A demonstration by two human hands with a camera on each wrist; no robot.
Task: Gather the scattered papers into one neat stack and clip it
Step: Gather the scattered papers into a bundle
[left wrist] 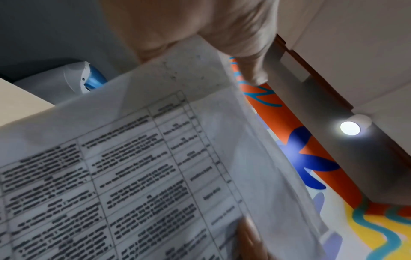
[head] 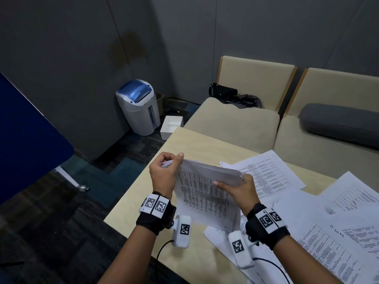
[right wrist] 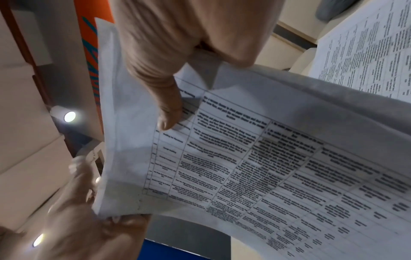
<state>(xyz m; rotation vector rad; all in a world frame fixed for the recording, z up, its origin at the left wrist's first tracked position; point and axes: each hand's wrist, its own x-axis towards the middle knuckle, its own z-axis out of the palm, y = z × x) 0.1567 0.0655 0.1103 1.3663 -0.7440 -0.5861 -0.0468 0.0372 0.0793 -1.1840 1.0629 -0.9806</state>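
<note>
both hands, left hand (head: 164, 171) and right hand (head: 239, 189), pinch the raised stack (head: 205, 193) by its top corners, so its drooping sheets could slip or fan.

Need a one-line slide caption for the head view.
Both hands, left hand and right hand, hold a paper stack above the table.

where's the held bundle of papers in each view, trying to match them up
Head: bundle of papers at centre, gripped between left hand and right hand.
Left wrist: fills the lower left.
Right wrist: spans centre to lower right.
Shared landmark: the printed table on its top sheet.
</note>
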